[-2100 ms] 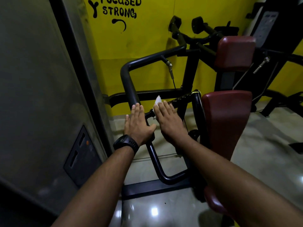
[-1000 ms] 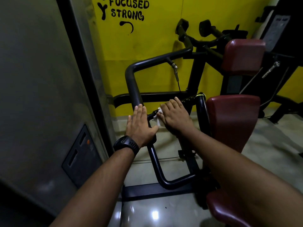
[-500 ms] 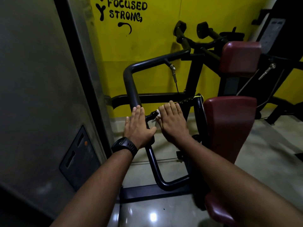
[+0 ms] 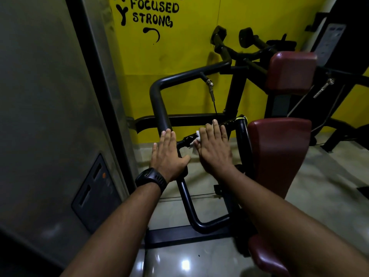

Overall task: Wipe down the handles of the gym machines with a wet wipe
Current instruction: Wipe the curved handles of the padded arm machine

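Compared with half a second ago, the right hand has shifted only a little along the black handle, and more of the white wet wipe now shows at its left edge. Its fingers lie straight and flat, pressing the wipe onto the handle; the rest of the wipe is hidden under the palm. The left hand, with a black watch on the wrist, rests on the bent frame bar just beside the handle, fingers straight and thumb spread, holding nothing. A dark red pad stands to the right, before a yellow wall.
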`<state>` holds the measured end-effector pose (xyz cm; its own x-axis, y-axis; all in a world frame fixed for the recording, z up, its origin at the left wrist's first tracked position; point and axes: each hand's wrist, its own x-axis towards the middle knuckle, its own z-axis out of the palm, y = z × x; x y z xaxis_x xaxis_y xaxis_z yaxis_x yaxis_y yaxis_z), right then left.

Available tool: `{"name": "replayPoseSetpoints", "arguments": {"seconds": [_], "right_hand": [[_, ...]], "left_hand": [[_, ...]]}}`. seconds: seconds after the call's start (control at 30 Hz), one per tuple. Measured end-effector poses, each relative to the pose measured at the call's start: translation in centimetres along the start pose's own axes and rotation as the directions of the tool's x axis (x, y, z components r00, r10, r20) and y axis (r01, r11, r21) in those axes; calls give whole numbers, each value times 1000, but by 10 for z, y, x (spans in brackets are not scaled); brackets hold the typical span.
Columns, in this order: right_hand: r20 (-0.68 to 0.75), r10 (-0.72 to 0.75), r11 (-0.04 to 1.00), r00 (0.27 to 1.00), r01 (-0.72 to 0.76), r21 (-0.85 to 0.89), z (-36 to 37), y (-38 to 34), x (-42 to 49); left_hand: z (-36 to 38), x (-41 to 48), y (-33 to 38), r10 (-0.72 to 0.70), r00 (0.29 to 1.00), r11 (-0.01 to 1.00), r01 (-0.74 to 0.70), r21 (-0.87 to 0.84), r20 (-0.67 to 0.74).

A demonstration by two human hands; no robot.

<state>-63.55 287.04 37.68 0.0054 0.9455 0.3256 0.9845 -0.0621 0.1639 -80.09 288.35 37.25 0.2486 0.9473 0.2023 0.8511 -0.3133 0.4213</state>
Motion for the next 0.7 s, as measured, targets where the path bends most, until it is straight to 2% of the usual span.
{"name": "replayPoseSetpoints", "arguments": {"seconds": [0.1,0.23,0.37,0.57,0.7], "right_hand": [[-27,-38,999,999,38,26,7,2,-7],[20,-82,996,996,82,42,-13,10,21],[-15,-101,994,995,102,30,-11,4,19],[139,-148,988,979,141,59,-31,2,53],[-42,-188,981,981,189,37,-10,-1,26]], "left_hand": [[0,0,1,-2,1000,1000,2,-12,2],[0,1,0,2,1000,1000,-2,-18,-11],[1,0,0,3,1000,1000,-3,-27,2],[2,2,-1,4,1000,1000,-4,-29,-5],[2,2,-3,10,1000,1000,-10,-28,-12]]}}
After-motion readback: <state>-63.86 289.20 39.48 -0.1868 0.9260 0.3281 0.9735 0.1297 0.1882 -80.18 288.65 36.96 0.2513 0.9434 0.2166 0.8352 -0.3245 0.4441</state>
